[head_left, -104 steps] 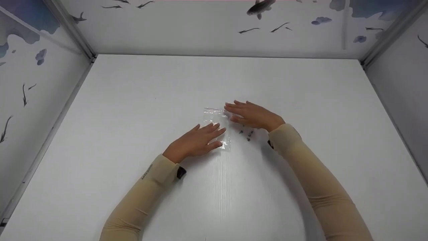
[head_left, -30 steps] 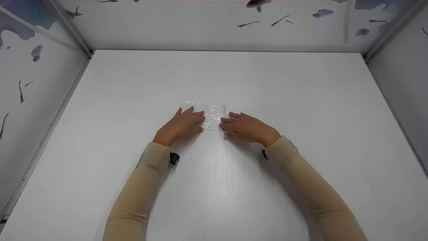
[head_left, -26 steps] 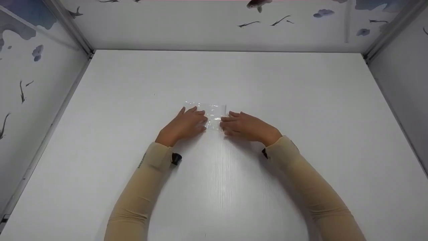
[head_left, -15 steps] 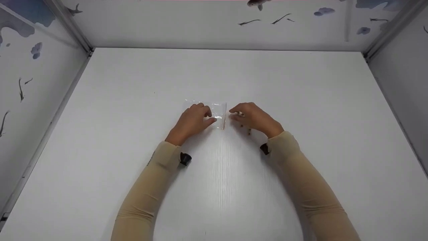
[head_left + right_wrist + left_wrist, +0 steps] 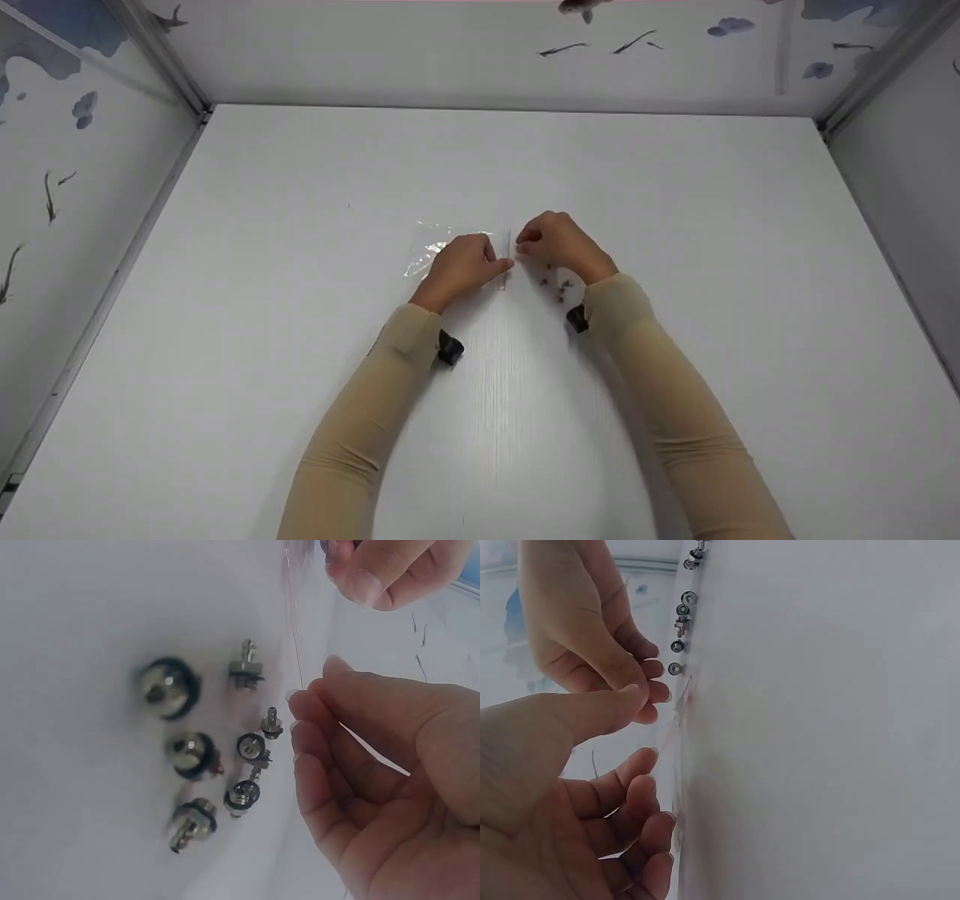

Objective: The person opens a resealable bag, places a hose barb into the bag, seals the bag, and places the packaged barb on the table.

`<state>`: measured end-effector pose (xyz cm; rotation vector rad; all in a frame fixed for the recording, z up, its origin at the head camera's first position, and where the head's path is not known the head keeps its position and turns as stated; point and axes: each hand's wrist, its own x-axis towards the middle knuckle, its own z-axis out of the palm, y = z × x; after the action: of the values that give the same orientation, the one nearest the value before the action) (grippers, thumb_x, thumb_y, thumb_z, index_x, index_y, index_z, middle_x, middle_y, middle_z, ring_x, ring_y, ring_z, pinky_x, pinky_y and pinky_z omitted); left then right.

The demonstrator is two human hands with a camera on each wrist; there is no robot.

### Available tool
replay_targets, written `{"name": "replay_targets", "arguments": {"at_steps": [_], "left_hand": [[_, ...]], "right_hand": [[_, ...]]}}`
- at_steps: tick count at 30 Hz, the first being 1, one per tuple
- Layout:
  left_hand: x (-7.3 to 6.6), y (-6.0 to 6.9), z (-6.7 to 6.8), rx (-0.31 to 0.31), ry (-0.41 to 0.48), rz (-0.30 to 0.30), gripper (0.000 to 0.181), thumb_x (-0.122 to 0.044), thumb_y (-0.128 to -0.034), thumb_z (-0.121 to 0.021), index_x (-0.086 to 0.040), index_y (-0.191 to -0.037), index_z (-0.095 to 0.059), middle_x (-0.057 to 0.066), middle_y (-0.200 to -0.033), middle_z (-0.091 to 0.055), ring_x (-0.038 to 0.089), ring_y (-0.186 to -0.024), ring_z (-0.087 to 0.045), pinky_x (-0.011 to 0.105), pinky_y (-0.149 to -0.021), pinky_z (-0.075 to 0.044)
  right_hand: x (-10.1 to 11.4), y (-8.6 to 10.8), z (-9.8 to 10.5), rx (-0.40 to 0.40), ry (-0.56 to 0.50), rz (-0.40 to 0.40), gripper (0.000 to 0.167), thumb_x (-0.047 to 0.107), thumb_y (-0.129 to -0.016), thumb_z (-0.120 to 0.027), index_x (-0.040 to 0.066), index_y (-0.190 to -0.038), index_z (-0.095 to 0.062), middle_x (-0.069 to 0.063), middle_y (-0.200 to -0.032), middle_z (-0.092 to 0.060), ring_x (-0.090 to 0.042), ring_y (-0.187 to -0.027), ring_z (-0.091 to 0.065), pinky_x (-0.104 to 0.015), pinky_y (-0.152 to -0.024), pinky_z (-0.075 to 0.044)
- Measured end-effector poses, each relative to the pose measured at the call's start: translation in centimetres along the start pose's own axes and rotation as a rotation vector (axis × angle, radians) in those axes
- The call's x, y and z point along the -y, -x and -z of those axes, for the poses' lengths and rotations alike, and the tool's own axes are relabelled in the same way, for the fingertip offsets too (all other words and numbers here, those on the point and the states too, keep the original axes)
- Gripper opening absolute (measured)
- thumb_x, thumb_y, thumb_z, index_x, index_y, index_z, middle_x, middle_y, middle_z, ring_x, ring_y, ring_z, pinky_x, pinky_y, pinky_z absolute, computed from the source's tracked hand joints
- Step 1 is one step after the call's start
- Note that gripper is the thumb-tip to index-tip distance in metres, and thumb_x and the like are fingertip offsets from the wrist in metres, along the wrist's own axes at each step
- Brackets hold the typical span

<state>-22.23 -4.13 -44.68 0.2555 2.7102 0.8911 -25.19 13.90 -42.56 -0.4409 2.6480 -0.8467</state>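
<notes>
A clear zip bag [image 5: 427,251] lies flat on the table, its zip edge toward the right. My left hand [image 5: 466,262] is over the bag with its thumb at that edge; the left wrist view shows a gap between thumb and curled forefinger. Just right of the edge is my right hand [image 5: 559,241], thumb and forefinger close together beside the bag's rim [image 5: 294,622]. Whether they pinch the film cannot be told. Several small metal barbed fittings [image 5: 251,664] with black rings lie on the table below the right hand.
The white table [image 5: 480,420] has patterned panels [image 5: 420,60] along its back and sides. Each wrist carries a small black camera [image 5: 450,349] under a beige sleeve [image 5: 375,390]. A tiny dark speck lies left of the bag.
The bag has turned from upright to sideways. Both hands have drawn in toward its zip edge, the left sliding right. The right hand has lifted off the bag, with the fittings now showing beneath it.
</notes>
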Motion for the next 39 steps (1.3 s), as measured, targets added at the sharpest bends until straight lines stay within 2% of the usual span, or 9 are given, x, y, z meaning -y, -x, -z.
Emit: {"name": "replay_targets", "arguments": {"at_steps": [4, 9, 13, 17, 21, 30, 35, 39], "left_hand": [[-0.1, -0.4, -0.3, 0.01, -0.014, 0.027, 0.036, -0.044, -0.089, -0.064, -0.009, -0.084, -0.063, -0.003, -0.075, -0.056, 0.011, -0.065, -0.048, 0.025, -0.056, -0.037], [-0.2, -0.7, -0.3, 0.033, -0.043, 0.029, 0.039, -0.046, -0.0878, -0.065, -0.008, -0.079, -0.062, -0.003, -0.071, -0.053, 0.012, -0.066, -0.047, 0.027, -0.057, -0.037], [-0.3, -0.7, -0.4, 0.052, -0.068, 0.034, 0.041, -0.046, -0.0882, -0.064, -0.006, -0.083, -0.063, 0.0, -0.074, -0.056, 0.014, -0.067, -0.048, 0.029, -0.059, -0.038], [-0.3, -0.9, -0.5, 0.045, -0.077, 0.04, 0.041, -0.046, -0.0889, -0.063, -0.005, -0.087, -0.064, 0.002, -0.079, -0.061, 0.016, -0.07, -0.051, 0.03, -0.061, -0.039], [-0.3, -1.1, -0.5, 0.04, -0.089, 0.021, 0.037, -0.042, -0.0904, -0.061, -0.006, -0.083, -0.064, 0.001, -0.076, -0.059, 0.016, -0.067, -0.05, 0.03, -0.059, -0.038], [0.3, -1.5, -0.4, 0.068, -0.076, 0.011, 0.027, -0.034, -0.0913, -0.055, -0.018, -0.07, -0.056, -0.007, -0.07, -0.052, 0.012, -0.066, -0.047, 0.029, -0.062, -0.036], [0.5, -1.4, -0.3, 0.06, -0.068, -0.009, 0.025, -0.033, -0.0919, -0.055, -0.018, -0.072, -0.055, -0.007, -0.072, -0.051, 0.012, -0.068, -0.047, 0.028, -0.063, -0.036], [0.9, -1.1, -0.3, 0.054, -0.019, -0.017, 0.022, -0.032, -0.092, -0.055, -0.016, -0.077, -0.057, -0.006, -0.076, -0.053, 0.012, -0.07, -0.047, 0.027, -0.064, -0.035]], "right_hand": [[0.1, -0.6, 0.1, 0.016, 0.002, -0.051, 0.019, 0.014, -0.092, -0.063, 0.003, -0.103, -0.074, -0.013, -0.1, -0.07, -0.015, -0.071, -0.055, -0.025, -0.062, -0.045], [0.0, -1.2, 0.0, 0.043, 0.005, -0.074, 0.017, 0.014, -0.09, -0.066, 0.004, -0.1, -0.074, -0.012, -0.097, -0.071, -0.014, -0.071, -0.054, -0.024, -0.061, -0.044], [-0.2, -1.5, -0.2, 0.057, -0.002, -0.1, 0.016, 0.017, -0.089, -0.068, 0.006, -0.098, -0.075, -0.01, -0.093, -0.07, -0.013, -0.07, -0.054, -0.024, -0.061, -0.044], [-0.2, -1.6, -0.4, 0.051, -0.02, -0.129, 0.016, 0.019, -0.089, -0.068, 0.007, -0.098, -0.075, -0.007, -0.088, -0.068, -0.013, -0.067, -0.052, -0.025, -0.057, -0.043], [-0.2, -1.6, -0.3, 0.047, -0.037, -0.148, 0.015, 0.02, -0.089, -0.068, 0.008, -0.096, -0.075, -0.004, -0.083, -0.065, -0.013, -0.063, -0.051, -0.025, -0.053, -0.043], [-0.4, -1.7, -0.1, 0.051, -0.055, -0.129, 0.016, 0.021, -0.089, -0.068, 0.008, -0.094, -0.075, 0.0, -0.077, -0.064, -0.012, -0.063, -0.05, -0.025, -0.055, -0.042], [-0.6, -1.8, -0.2, 0.058, -0.063, -0.135, 0.019, 0.024, -0.09, -0.067, 0.009, -0.097, -0.076, 0.001, -0.073, -0.061, -0.011, -0.061, -0.048, -0.025, -0.053, -0.041], [-0.6, -1.9, -0.2, 0.064, -0.076, -0.132, 0.022, 0.026, -0.09, -0.066, 0.008, -0.097, -0.076, 0.001, -0.07, -0.059, -0.01, -0.058, -0.047, -0.024, -0.051, -0.04]]}}
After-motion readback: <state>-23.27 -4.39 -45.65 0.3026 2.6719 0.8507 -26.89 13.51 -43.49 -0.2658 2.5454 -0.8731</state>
